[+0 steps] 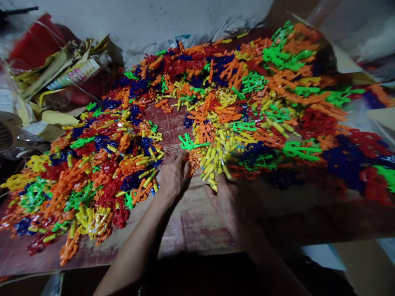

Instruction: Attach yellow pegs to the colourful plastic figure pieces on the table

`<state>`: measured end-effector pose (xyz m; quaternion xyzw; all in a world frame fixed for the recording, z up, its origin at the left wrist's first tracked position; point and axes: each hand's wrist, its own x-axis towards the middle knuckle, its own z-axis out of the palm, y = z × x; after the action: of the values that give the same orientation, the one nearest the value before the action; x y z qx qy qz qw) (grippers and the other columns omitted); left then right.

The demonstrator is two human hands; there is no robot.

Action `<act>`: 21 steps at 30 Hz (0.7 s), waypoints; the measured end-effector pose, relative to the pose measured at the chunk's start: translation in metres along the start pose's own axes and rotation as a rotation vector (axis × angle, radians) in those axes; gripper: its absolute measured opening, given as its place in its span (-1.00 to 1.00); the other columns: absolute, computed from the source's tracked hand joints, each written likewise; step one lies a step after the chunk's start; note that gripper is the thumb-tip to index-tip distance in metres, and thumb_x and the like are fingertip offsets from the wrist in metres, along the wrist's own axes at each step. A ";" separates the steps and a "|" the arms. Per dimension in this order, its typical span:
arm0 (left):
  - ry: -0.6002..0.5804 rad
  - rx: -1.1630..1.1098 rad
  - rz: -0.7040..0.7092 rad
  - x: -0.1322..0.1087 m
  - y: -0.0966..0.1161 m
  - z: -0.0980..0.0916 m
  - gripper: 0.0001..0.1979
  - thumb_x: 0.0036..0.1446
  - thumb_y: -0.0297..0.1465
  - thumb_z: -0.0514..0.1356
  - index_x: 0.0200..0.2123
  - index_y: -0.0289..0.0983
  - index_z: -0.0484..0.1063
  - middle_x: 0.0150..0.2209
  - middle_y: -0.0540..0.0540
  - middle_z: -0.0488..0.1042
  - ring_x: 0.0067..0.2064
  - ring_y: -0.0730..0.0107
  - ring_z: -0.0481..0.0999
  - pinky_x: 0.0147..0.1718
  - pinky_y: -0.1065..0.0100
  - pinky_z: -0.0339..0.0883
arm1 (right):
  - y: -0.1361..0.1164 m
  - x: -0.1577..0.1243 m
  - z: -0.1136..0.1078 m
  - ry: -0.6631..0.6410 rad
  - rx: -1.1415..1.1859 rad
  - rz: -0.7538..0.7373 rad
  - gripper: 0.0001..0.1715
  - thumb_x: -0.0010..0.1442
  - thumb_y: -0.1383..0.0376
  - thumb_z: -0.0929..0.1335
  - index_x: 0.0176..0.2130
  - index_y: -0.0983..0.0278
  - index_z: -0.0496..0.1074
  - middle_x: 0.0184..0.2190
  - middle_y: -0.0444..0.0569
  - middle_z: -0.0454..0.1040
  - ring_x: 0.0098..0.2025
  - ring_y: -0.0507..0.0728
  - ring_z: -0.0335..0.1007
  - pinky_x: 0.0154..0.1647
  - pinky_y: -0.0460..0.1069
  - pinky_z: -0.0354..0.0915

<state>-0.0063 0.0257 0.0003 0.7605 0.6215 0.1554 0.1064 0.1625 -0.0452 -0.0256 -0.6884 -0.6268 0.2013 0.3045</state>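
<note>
My left hand (174, 174) rests on the table at the near edge of the pile, its fingers reaching forward, loosely apart, beside some orange plastic pieces (195, 158). Nothing shows in it, though its fingertips are partly hidden. To the right, my right hand (228, 201) has its thumb and forefinger around the near end of a cluster of yellow crayon-like sticks (212, 158) with coloured bands. Its other fingers are out of sight under the hand. A bright green plastic piece (193, 142) lies just beyond my left hand.
Mixed orange, red, green, blue and yellow plastic pieces (105, 176) spread across the worn reddish table (197, 222). A higher heap (286, 61) rises at back right. Torn yellowish packaging (55, 78) and a red container (37, 43) stand at back left, against a pale wall (173, 20).
</note>
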 end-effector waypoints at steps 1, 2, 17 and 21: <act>-0.012 0.039 0.011 0.003 -0.001 0.000 -0.65 0.36 -0.29 0.02 0.14 -0.18 0.40 -0.10 -0.19 0.43 -0.16 0.19 0.48 -0.28 0.28 0.35 | 0.001 -0.001 0.001 0.003 -0.057 -0.033 -0.82 0.20 0.18 0.38 -0.22 0.22 0.44 -0.60 -0.01 0.47 -0.61 0.14 0.37 -0.59 -0.02 0.12; -0.023 0.077 0.029 0.006 -0.002 -0.001 -0.66 0.37 -0.29 0.00 0.11 -0.17 0.42 -0.10 -0.19 0.42 -0.15 0.17 0.47 -0.28 0.28 0.35 | 0.003 -0.003 0.001 0.014 -0.118 -0.076 -0.86 0.21 0.23 0.35 -0.21 0.22 0.45 -0.57 0.01 0.49 -0.61 0.16 0.39 -0.59 -0.01 0.13; -0.004 0.111 0.242 0.012 -0.021 -0.007 -0.75 0.36 -0.34 0.02 -0.06 -0.28 0.44 -0.12 -0.21 0.52 -0.06 0.16 0.45 -0.08 0.23 0.34 | 0.016 -0.001 -0.027 0.017 0.532 0.219 -0.60 0.18 0.02 0.38 -0.14 0.26 0.53 -0.54 -0.09 0.44 -0.45 0.14 0.42 -0.53 -0.05 0.28; 0.071 -0.140 0.088 0.004 -0.017 -0.028 -0.79 0.32 -0.29 0.07 -0.25 -0.28 0.41 -0.39 -0.08 0.48 -0.37 0.34 0.44 -0.33 0.37 0.30 | 0.005 0.003 -0.044 0.058 0.592 0.244 -0.73 0.16 0.08 0.41 -0.24 0.21 0.55 -0.68 -0.19 0.24 -0.59 0.06 0.22 -0.66 -0.09 0.09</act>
<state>-0.0312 0.0320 0.0213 0.7717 0.5784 0.2299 0.1306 0.1959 -0.0502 0.0033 -0.6455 -0.4447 0.3902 0.4830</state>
